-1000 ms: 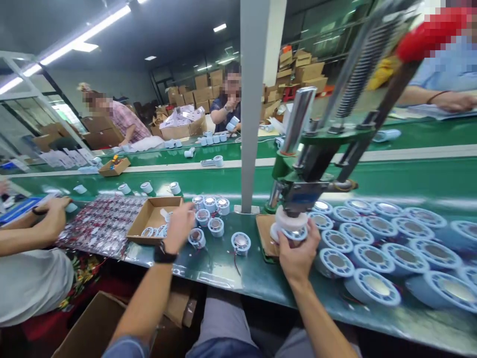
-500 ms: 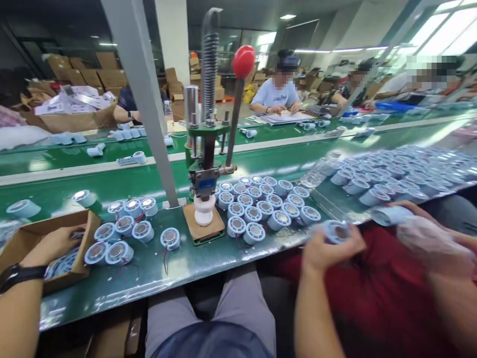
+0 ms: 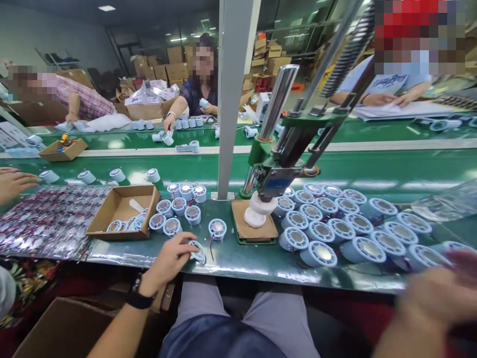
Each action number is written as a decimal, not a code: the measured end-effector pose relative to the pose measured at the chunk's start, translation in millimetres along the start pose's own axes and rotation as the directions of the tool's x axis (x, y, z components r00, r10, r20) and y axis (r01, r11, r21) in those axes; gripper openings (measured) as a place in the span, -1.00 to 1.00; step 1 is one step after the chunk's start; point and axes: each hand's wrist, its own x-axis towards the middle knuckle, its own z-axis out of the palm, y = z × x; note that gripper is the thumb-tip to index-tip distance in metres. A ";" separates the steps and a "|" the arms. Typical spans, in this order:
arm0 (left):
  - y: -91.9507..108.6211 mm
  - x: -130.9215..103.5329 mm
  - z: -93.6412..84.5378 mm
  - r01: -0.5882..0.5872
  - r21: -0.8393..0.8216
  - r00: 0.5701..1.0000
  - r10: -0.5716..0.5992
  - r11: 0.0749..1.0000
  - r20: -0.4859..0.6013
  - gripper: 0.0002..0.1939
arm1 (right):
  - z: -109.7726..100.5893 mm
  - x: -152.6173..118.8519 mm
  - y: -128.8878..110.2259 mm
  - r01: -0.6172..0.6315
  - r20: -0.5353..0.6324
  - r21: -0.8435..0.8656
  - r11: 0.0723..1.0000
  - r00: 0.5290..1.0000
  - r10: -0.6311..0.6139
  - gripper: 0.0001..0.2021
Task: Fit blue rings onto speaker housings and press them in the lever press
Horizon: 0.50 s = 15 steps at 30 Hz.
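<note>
Head view, left fingers (image 3: 184,247) pinching 1 blue ring (image 3: 200,255), likely right hand (image 3: 428,298) blurred, cannot tell its grip

The right fingers (image 3: 434,291) are blurred, their hold unclear. The left fingers (image 3: 185,248) hide part of a ring (image 3: 200,254); beyond them, rightward, a press (image 3: 278,182) is cut off on top.

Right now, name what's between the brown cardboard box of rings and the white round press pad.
Head view: clustered light-blue cylindrical housings, then one standing apart.
</note>
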 end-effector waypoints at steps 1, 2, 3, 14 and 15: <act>0.3 -4.6 16.6 0.000 0.018 1.000 0.000 1.000 0.016 -0.61 | 24.0 -26.5 -19.8 0.026 -0.066 -0.011 1.000 0.997 -0.026 -0.75; -2.4 -8.0 29.4 0.004 0.042 1.000 -0.005 0.999 0.020 -0.57 | 50.4 -54.3 -41.3 0.047 0.117 0.020 0.999 0.992 -0.049 -0.75; -6.9 -10.3 38.2 0.010 0.066 1.000 -0.011 0.998 0.021 -0.53 | 78.1 -81.6 -63.1 0.105 0.306 0.073 0.992 0.944 -0.123 -0.75; -0.7 -18.8 66.0 0.237 0.185 0.971 -0.225 0.954 -0.080 -0.45 | 178.0 -174.2 -112.0 0.020 0.830 0.179 0.984 0.533 -0.162 -0.68; 0.7 -18.9 67.8 0.241 0.186 0.970 -0.232 0.953 -0.072 -0.45 | 167.4 -174.6 -108.1 0.019 0.829 0.201 0.979 0.530 -0.180 -0.66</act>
